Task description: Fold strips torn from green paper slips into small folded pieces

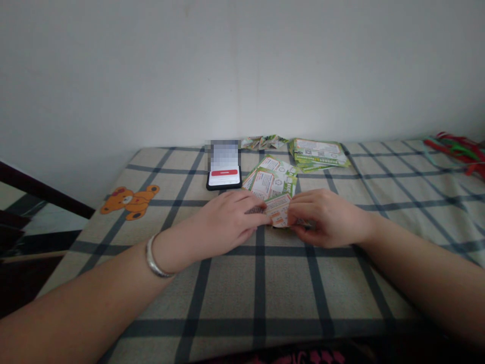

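Both of my hands rest on a checked cloth [265, 283] and meet over a small printed leaflet [278, 210] with green and orange print. My left hand [227, 220], with a silver bangle at the wrist, presses its fingers flat on the leaflet's left side. My right hand [326, 217] pinches the leaflet's right edge with curled fingers. A larger green leaflet [271, 179] lies flat just beyond them, partly under the small one.
A phone [224, 169] with a lit screen lies behind my left hand. A stack of green leaflets [318, 153] and some folded ones [263, 142] sit near the white wall. Red and green strips [458, 149] lie far right. A bear print [131, 200] marks the cloth at left.
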`<state>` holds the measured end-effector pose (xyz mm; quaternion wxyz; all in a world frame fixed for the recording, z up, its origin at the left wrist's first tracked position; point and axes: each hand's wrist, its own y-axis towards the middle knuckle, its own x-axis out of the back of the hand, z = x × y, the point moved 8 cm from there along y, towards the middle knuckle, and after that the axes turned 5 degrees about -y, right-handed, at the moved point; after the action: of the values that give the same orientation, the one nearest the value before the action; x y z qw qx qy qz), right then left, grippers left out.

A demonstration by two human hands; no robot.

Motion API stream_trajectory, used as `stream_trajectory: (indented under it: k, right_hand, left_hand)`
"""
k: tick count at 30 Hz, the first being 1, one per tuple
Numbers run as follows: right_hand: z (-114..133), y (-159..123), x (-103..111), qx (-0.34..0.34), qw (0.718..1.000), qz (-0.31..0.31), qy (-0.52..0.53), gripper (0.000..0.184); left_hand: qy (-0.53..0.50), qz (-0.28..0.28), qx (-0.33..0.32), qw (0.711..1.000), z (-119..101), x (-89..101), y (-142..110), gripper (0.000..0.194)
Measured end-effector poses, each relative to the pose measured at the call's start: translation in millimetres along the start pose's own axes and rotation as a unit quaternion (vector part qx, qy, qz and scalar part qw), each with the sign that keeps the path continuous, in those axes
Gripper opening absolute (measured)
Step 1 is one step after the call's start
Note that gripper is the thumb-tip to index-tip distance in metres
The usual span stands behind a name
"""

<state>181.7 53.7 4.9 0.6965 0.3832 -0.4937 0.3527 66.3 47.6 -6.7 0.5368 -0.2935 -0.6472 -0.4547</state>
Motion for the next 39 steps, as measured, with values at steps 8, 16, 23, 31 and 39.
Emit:
stream_trajectory:
  k: [8,16,23,31,39]
  right_hand:
    - [0,0,0,-0.008,1.0,0.022,0.006,0.008]
    - [-2,-1,1,-0.032,0.999,0.008,0.003,0.011]
    - [-20,-8,5,-0.119,0.99,-0.071,-0.007,0.011]
    - [-22,-3,6,-0.101,0.989,-0.11,-0.016,0.011]
    - [-21,-2,6,-0.054,0.993,-0.098,-0.041,0.022]
  left_hand:
    - [0.026,0.014,0.033,0.999,3,-1.2,1,0.027]
    - [0.02,-0.008,0.034,0.999,9,-1.9,-1,0.027]
    - [0.012,-0.006,0.009,1.0,6,-2.7,-1,0.028]
    - [0.005,-0.024,0.007,1.0,8,-0.8,-1,0.03]
    - [-0.002,-0.035,0.004,0.999,8,1.4,-2,0.028]
